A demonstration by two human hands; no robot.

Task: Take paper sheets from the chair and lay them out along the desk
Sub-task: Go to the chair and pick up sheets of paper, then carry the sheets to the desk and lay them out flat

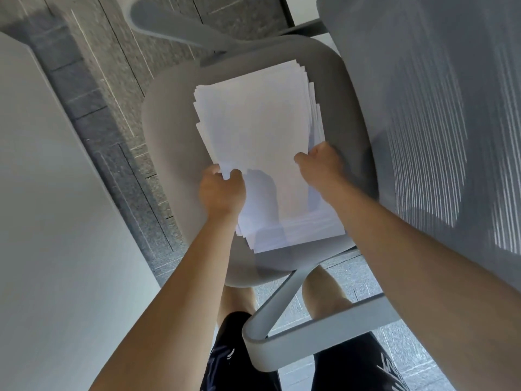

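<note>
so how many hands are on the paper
2: left hand pinches the left edge of the stack, right hand grips its right edge.

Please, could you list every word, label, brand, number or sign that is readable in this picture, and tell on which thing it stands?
No text can be read in this view.
On the paper sheets: the top sheet looks blank white, no print visible.
On the shorts: white marks, too blurred to tell whether they are letters.
On the chair: no label visible.
</note>
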